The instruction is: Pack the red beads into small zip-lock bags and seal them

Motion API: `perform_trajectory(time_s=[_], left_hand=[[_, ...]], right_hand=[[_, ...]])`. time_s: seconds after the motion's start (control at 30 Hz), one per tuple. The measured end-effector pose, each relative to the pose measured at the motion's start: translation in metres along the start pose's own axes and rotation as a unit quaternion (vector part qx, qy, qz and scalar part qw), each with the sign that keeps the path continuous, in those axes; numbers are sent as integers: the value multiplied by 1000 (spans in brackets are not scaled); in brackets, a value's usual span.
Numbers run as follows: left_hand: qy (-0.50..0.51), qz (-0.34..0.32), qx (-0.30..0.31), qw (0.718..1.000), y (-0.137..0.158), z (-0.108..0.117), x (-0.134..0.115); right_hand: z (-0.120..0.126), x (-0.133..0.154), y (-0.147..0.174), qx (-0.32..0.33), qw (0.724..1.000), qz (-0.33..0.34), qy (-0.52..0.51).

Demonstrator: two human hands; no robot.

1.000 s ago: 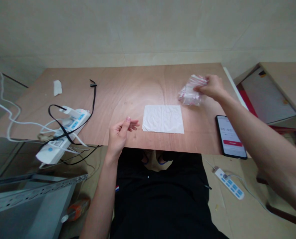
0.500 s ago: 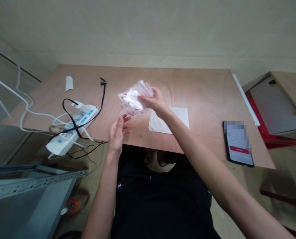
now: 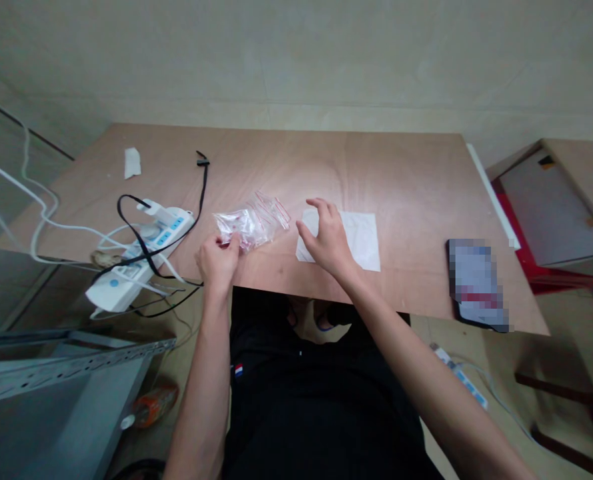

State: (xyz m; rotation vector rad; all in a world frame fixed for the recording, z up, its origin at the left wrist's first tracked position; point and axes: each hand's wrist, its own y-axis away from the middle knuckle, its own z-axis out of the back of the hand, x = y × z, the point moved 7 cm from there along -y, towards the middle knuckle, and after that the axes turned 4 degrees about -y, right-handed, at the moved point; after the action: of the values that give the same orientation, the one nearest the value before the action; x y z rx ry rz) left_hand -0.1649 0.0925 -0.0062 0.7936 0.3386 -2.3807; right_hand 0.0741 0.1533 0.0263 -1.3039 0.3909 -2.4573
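Several clear zip-lock bags [image 3: 259, 223] with red stripes along their edges lie bunched on the wooden table [image 3: 401, 173], left of its middle. My left hand [image 3: 219, 261] is closed on the near left corner of the bags, thumb on top. Just right of them, my right hand [image 3: 326, 237] hovers with thumb and fingers apart, holding nothing. Beneath and behind it lies a white sheet of paper [image 3: 364, 237], partly covered by the hand.
A white power strip [image 3: 121, 287] with tangled white and black cables sits at the table's left edge. A phone [image 3: 476, 287] rests near the right front corner. A small white scrap [image 3: 132, 163] lies at the back left. An orange bottle [image 3: 154, 407] is on the floor.
My right hand has let go of the bags and moved slightly right and down. The bags now lie lower on the table, and my left hand has closed on their corner.
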Motion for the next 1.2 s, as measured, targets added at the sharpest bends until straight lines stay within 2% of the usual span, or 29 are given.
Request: perform_trajectory(time_s=[0.1, 0.2, 0.3, 0.37, 0.43, 0.5, 0.6, 0.67, 0.73, 0.83, 0.87, 0.9, 0.93, 1.0, 1.03, 1.07, 1.13, 1.2], left_hand=[[-73, -32, -43, 996, 6, 10, -10], [-81, -40, -90, 992, 9, 17, -12], [-19, -55, -160, 985, 9, 25, -10], [74, -67, -171, 980, 9, 24, -9], [208, -54, -155, 964, 12, 21, -7], [349, -16, -123, 929, 20, 15, -9], [490, 27, -25, 871, 39, 4, -25], [527, 44, 42, 848, 54, -2, -37], [537, 56, 94, 836, 67, -7, -44], [541, 80, 157, 823, 78, -20, -45], [540, 92, 153, 822, 79, -23, -43], [535, 99, 120, 830, 79, -23, -39], [522, 95, 61, 846, 78, -17, -35], [473, 48, -87, 876, 79, 4, -34], [444, 10, -124, 887, 82, 13, -40], [420, -28, -118, 899, 84, 17, -50], [393, -79, -22, 916, 88, 14, -71], [382, -93, 50, 918, 92, 10, -83]], right_hand=[[6, 0, 14, -16, 1000, -5, -16], [5, 4, 23, -17, 1000, -4, -22], [4, 10, 30, -18, 999, -1, -26], [5, 15, 34, -11, 999, -2, -41], [4, 22, 38, 10, 997, -6, -74], [2, 28, 40, 33, 990, -26, -133], [-6, 29, 41, 68, 958, -117, -254], [-13, 26, 40, 88, 922, -187, -329], [-15, 23, 38, 94, 891, -226, -382], [-5, 20, 35, 71, 874, -231, -421], [1, 20, 35, 57, 877, -225, -420], [7, 20, 36, 42, 885, -218, -410], [13, 21, 37, 28, 896, -207, -392], [25, 28, 41, 7, 928, -168, -331], [29, 33, 43, 3, 946, -137, -293], [32, 40, 45, 4, 962, -101, -254], [33, 54, 51, 10, 982, -20, -186], [32, 63, 57, 8, 990, 46, -134]])
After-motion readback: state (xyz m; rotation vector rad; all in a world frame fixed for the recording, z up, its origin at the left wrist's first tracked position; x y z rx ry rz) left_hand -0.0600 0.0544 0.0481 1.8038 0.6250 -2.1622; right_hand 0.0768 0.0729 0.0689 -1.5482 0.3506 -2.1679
